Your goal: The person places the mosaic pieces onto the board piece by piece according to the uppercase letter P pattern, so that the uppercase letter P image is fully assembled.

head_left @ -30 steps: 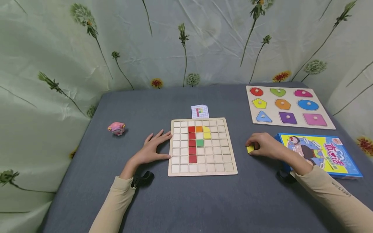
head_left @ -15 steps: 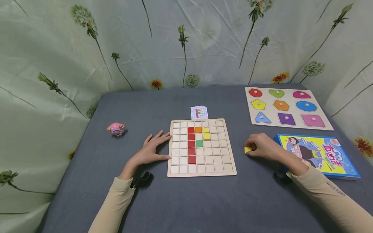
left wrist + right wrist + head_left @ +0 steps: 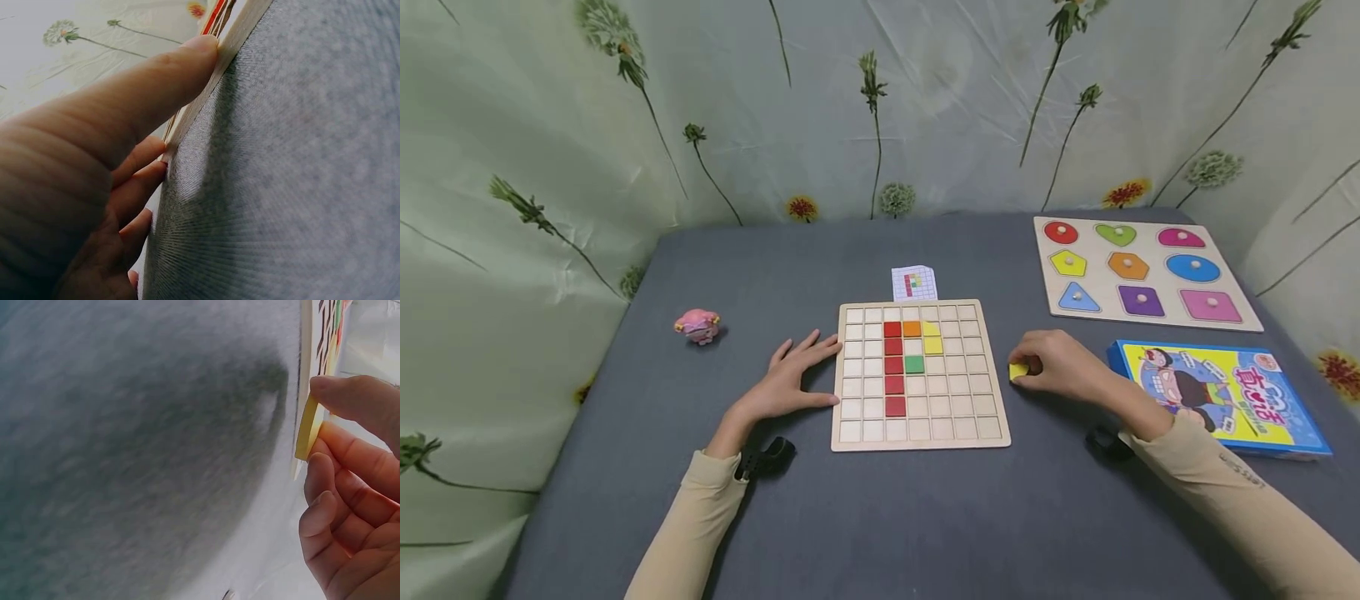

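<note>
A square wooden grid board (image 3: 958, 408) lies mid-table, with a column of red tiles (image 3: 893, 364), an orange tile (image 3: 912, 328), two yellow tiles (image 3: 932, 344) and a green tile (image 3: 914, 364) in its cells. My left hand (image 3: 786, 382) has its fingers spread, thumb and fingertips touching the board's left edge; the left wrist view shows the thumb (image 3: 187, 69) on that edge. Just right of the board, my right hand (image 3: 1060, 365) pinches a yellow tile (image 3: 1018, 371). The right wrist view shows this tile (image 3: 308, 428) edge-on between thumb and fingers.
A small card with a coloured grid pattern (image 3: 914, 284) lies behind the board. At the back right is a knobbed shape puzzle (image 3: 1093, 287), with a blue and yellow box (image 3: 1232, 400) in front of it. A pink toy figure (image 3: 697, 326) stands at the left.
My right hand has moved left toward the board, carrying the yellow tile. The left hand stays at the board's left edge, and the tiles on the board are unchanged.
</note>
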`<control>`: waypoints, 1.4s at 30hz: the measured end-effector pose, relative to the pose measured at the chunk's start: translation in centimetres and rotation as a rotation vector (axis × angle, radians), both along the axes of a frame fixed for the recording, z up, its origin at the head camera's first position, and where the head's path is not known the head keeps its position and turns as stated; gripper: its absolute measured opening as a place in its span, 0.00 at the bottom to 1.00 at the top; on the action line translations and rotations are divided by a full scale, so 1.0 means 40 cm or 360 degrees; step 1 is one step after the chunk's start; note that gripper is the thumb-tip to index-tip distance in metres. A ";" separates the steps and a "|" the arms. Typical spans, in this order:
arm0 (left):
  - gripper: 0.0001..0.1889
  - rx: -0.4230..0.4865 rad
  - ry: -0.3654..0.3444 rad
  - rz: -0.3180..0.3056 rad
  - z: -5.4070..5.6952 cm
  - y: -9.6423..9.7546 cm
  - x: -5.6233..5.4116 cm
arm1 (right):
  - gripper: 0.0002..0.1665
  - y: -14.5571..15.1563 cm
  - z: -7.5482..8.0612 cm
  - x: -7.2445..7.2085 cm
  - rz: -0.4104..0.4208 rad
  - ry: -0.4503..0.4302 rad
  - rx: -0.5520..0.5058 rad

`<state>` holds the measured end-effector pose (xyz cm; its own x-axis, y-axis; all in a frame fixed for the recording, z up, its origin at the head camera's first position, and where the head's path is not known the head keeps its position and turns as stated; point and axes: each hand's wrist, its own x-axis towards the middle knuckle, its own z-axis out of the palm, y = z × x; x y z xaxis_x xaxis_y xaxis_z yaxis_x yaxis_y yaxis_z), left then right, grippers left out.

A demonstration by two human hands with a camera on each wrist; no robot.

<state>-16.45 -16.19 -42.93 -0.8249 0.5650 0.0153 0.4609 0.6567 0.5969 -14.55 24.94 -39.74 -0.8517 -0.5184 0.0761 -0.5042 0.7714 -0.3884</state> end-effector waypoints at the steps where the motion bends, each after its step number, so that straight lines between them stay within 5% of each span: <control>1: 0.42 0.0003 0.0005 0.0001 0.003 0.001 -0.003 | 0.10 -0.004 0.004 -0.003 -0.0005 0.0004 -0.0001; 42: 0.43 -0.0030 -0.0044 -0.0002 0.015 0.005 -0.008 | 0.12 -0.176 0.015 -0.069 0.0174 -0.0018 -0.0007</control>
